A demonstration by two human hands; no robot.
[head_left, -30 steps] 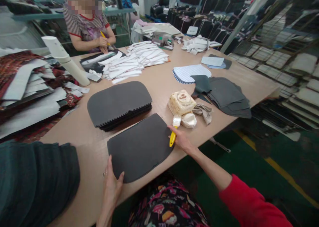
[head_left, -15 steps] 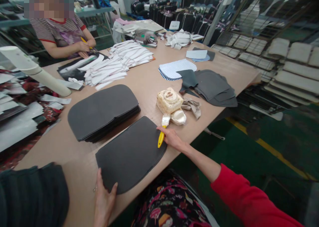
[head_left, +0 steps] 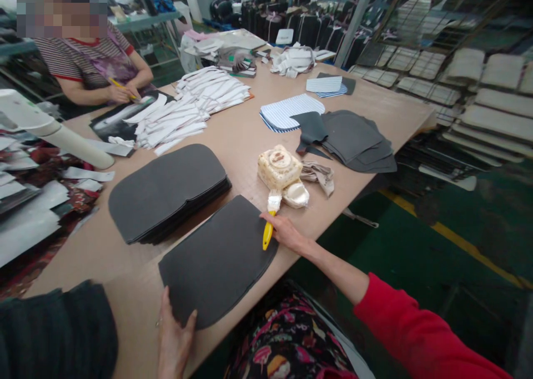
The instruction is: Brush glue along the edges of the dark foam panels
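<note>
My right hand (head_left: 285, 232) is closed around a yellow-handled paintbrush (head_left: 267, 233), its white-coated bristles pointing away from me. That hand also touches the right end of a dark grey, round-cornered panel (head_left: 216, 257) lying flat on the table. My left hand (head_left: 177, 329) is at the panel's near left corner, thumb and fingers spread along its edges. Just beyond lies a stack of similar dark panels (head_left: 169, 187). Close to the bristles stand a crusted, cream-coloured container (head_left: 278, 167) and a small white-filled cup (head_left: 296, 194).
A crumpled cloth (head_left: 320, 176) lies beside the container. Further right are loose dark pieces (head_left: 356, 140) and striped sheets (head_left: 287, 111). White strips (head_left: 187, 110) spread before a co-worker (head_left: 94, 68), who holds a yellow-handled tool. A pale pipe (head_left: 70, 137) stands at left.
The view has shifted slightly. My hands, the brush and the panel keep nearly the same positions. The co-worker's hands have moved lower over the dark piece.
</note>
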